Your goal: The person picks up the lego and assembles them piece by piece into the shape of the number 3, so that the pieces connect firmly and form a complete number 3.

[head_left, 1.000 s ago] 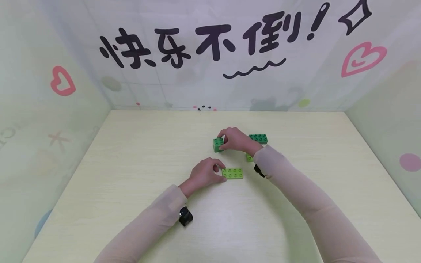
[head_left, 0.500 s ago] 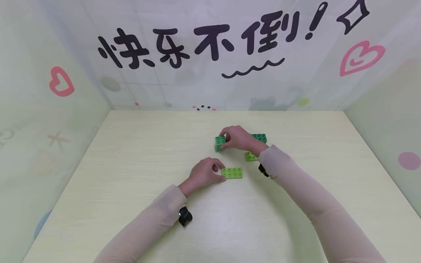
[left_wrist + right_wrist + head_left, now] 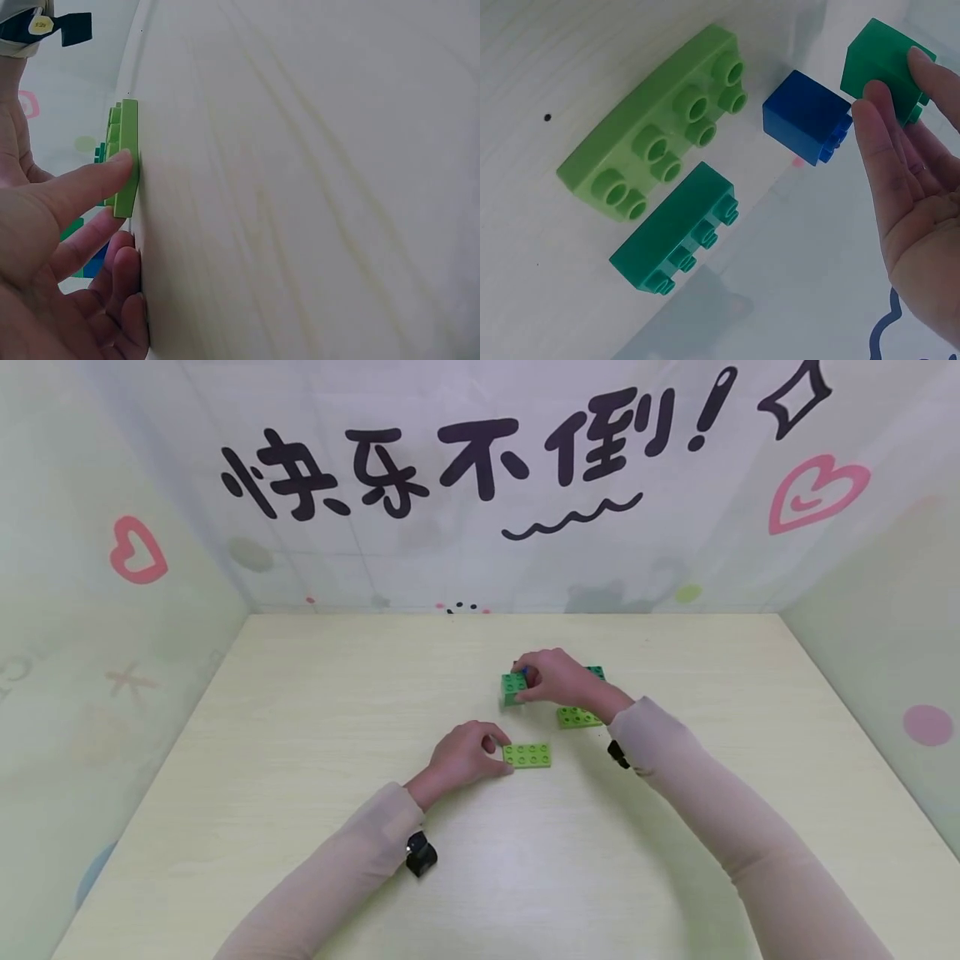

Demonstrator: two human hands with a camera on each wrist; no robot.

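Observation:
My left hand (image 3: 467, 755) pinches the left end of a flat light-green toy brick (image 3: 528, 756) lying studs-up on the table. In the left wrist view the thumb presses one side of that light-green brick (image 3: 129, 142). My right hand (image 3: 557, 677) holds a small green brick (image 3: 513, 688) between thumb and fingers, farther back. Seen from the right wrist, the fingers and thumb grip this green brick (image 3: 885, 67) on opposite sides. Beside it stands a blue brick (image 3: 804, 116), mostly hidden by the right hand in the head view.
To the right of the hands lie a second light-green brick (image 3: 577, 717) and a dark-green brick (image 3: 596, 672), the latter partly hidden by the right hand. Printed walls surround the pale wooden table (image 3: 337, 677) at the back and sides.
My right hand has shifted right with the green brick. More of the second light-green brick shows, and a bit of blue appears behind the fingers. My left hand stays in place.

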